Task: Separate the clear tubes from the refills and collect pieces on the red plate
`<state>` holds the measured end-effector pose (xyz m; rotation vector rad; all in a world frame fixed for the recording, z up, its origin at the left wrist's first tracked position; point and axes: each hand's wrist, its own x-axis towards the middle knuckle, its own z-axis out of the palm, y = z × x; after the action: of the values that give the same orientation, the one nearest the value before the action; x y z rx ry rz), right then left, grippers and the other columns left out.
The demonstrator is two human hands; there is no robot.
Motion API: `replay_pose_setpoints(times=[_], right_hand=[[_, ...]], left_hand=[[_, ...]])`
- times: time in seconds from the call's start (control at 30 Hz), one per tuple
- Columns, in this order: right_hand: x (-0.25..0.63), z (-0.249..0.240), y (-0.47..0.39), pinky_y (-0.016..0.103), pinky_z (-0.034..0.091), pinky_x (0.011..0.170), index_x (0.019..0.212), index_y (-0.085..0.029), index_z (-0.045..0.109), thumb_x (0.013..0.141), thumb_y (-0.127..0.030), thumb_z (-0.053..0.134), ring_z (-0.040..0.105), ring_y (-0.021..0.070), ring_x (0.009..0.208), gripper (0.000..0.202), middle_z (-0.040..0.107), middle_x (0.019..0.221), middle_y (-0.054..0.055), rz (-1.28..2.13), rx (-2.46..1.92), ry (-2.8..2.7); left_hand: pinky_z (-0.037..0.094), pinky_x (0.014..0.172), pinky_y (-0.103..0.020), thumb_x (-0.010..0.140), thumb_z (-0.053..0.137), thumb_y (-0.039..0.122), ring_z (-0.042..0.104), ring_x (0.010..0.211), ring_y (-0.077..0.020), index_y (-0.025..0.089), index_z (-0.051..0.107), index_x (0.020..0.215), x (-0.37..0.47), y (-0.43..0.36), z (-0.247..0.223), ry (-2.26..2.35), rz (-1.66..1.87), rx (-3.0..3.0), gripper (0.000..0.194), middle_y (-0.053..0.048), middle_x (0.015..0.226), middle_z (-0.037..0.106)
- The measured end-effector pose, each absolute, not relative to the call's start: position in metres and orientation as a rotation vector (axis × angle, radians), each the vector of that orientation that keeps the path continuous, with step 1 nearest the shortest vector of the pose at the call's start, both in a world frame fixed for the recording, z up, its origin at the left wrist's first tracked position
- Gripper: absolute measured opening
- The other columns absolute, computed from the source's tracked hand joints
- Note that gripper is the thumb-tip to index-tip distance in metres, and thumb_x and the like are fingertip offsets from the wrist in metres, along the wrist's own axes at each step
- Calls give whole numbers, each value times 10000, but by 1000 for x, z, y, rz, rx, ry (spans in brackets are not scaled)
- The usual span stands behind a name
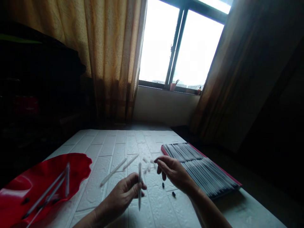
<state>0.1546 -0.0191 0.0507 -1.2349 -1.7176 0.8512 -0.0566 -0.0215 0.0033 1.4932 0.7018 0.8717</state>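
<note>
My left hand [125, 192] is closed around a slim clear pen [140, 174], held upright between thumb and fingers just above the table. To its right, my right hand [171, 171] is pinched at the thumb and forefinger. Whatever sits at its fingertips is too small and blurred to name. Small clear pieces [146, 167] lie on the table by those fingertips. Two little black pieces [174, 194] rest below the right hand. Left of the hands are two clear tubes [113, 172], lying aslant on the white brick-patterned tabletop [95, 199].
At the left, a red wavy-rimmed dish [79, 158] holds several pens [51, 193]. A red-edged tray [226, 172] on the right is packed with rows of pens [204, 174]. Curtains [114, 57] and a window [161, 41] stand behind the table.
</note>
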Motion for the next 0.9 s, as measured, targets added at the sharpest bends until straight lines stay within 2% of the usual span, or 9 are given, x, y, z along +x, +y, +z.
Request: replay_pose_setpoints(times=[0.17, 0.3, 0.47, 0.63, 0.8, 0.9], right_hand=[[196, 35, -42, 255, 422, 635, 802, -180, 678, 821, -277, 533, 624, 170, 706, 176, 694, 756, 39, 323, -1806, -1952], [208, 9, -64, 271, 408, 696, 857, -191, 676, 773, -242, 597, 637, 202, 801, 127, 704, 848, 51, 247, -2072, -1993], [201, -10, -67, 248, 407, 702, 843, -206, 660, 831, -188, 524, 634, 182, 816, 137, 682, 907, 45, 168, -1998, -2003], [195, -10, -60, 245, 418, 707, 972, -230, 664, 786, -155, 570, 644, 186, 824, 221, 682, 929, 36, 205, -1943, -1998], [198, -14, -57, 245, 430, 709, 805, -214, 694, 784, -114, 562, 640, 175, 784, 167, 680, 863, 37, 257, -1834, -2007], [197, -14, -56, 254, 441, 681, 803, -192, 658, 793, -139, 564, 636, 174, 746, 108, 674, 815, 36, 384, -1715, -1909]], left_hand=[[486, 604, -252, 753, 630, 585, 571, 635, -151, 186, 601, 911, -58, -9, -12, 798, 958, 1543, 430, -8, 711, 594], [433, 519, -218, 785, 537, 609, 494, 552, -115, 182, 581, 930, -58, -5, -21, 837, 899, 1642, 453, 24, 675, 526], [421, 547, -211, 813, 474, 501, 516, 597, -132, 184, 620, 934, -58, -7, -24, 989, 812, 1880, 370, 14, 670, 555], [471, 657, -226, 809, 478, 420, 601, 711, -166, 195, 648, 993, -60, -9, -22, 1099, 750, 1987, 336, -12, 754, 658], [498, 754, -262, 814, 456, 375, 651, 825, -196, 188, 660, 1008, -61, -8, -21, 1155, 725, 2074, 338, -46, 888, 715], [501, 792, -274, 821, 448, 359, 660, 888, -208, 183, 662, 1017, -61, -10, -20, 1167, 706, 2135, 340, -63, 956, 723]])
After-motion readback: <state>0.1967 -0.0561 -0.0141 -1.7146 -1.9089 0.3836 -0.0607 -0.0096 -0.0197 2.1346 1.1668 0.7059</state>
